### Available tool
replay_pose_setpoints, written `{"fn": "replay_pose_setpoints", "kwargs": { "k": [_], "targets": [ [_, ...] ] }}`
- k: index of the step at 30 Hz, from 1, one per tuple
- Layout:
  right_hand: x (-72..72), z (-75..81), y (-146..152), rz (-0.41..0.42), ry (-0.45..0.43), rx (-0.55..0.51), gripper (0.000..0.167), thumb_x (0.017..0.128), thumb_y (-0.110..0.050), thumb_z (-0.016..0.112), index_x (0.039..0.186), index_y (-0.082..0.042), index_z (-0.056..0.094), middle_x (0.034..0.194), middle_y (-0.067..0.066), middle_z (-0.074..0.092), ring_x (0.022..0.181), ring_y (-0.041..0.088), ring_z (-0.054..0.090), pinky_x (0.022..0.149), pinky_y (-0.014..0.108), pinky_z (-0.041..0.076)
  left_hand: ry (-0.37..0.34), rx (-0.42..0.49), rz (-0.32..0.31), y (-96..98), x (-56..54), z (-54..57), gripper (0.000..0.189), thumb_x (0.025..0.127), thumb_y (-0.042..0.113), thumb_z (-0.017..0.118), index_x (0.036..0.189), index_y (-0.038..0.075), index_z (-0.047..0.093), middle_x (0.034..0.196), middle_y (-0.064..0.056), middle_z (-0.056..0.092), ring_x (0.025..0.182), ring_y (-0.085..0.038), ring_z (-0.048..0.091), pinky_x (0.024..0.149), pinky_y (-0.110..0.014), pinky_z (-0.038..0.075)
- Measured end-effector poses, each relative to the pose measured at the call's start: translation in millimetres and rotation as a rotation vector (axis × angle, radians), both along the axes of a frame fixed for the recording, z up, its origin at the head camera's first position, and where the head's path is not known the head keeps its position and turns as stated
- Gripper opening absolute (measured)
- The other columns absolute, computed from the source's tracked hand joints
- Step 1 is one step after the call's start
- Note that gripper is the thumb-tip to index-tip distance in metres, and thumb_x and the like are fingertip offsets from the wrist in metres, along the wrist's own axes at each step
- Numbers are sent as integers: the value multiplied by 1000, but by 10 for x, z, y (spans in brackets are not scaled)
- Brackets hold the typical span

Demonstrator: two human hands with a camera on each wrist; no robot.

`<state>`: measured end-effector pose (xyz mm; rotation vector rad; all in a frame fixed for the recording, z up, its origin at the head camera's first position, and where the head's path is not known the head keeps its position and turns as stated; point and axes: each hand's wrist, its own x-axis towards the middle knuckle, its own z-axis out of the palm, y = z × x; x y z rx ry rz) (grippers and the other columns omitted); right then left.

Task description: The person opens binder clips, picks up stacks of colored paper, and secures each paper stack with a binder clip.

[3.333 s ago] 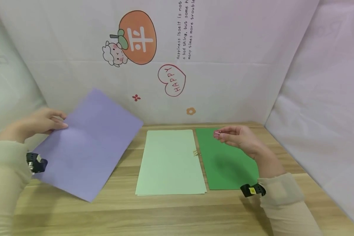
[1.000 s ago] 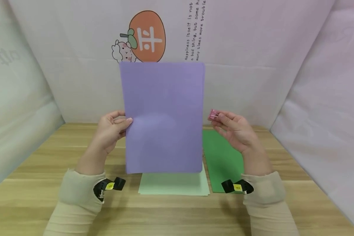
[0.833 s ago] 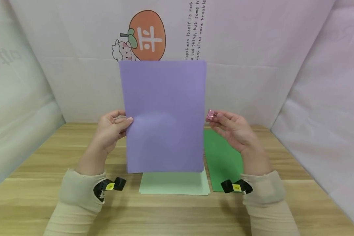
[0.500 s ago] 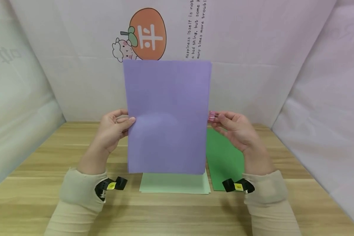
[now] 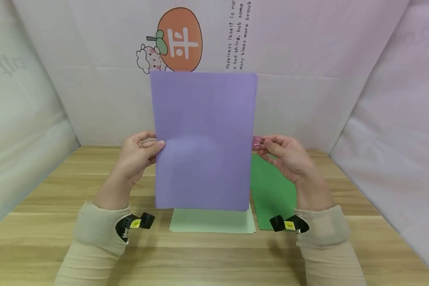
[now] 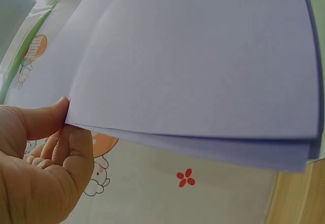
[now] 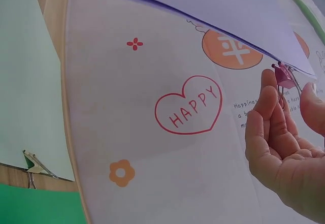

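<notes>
In the head view my left hand [image 5: 137,157] pinches the left edge of the purple paper sheets [image 5: 203,143], thumb in front and fingers behind. They stand upright above the table, and their lower edges fan slightly apart in the left wrist view. My right hand [image 5: 287,157] pinches the wire handles of a pink binder clip [image 5: 257,142] between thumb and fingers. The clip's mouth is right at the sheets' right edge, about midway up. From the right wrist, the pink binder clip [image 7: 285,76] shows with its handles between thumb and fingers.
Pale green sheets [image 5: 212,221] lie on the wooden table [image 5: 200,262] behind and below the purple ones, mostly hidden. A gold binder clip [image 7: 34,164] grips their right edge. Beside them lies green paper [image 5: 274,194]. Printed white cloth [image 5: 293,51] rises at the back and sides.
My left hand has brought the purple sheets from the left to the middle and stood them upright. My right hand has moved the pink binder clip to their right edge.
</notes>
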<state>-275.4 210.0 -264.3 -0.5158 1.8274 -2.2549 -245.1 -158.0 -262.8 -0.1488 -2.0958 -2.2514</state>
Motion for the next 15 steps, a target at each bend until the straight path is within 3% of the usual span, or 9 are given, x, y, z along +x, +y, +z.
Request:
{"fn": "replay_pose_setpoints", "kwargs": {
  "k": [15],
  "targets": [
    [-34,-28,-3,29,13,62,15,100,-13,58,95,-13,73,95,-3,75,86,9,68,92,22,54,3,1,-12,31,-13,-23,14,97,2,61,109,6,55,79,11,75,70,-3,68,67,-18,56]
  ]
}}
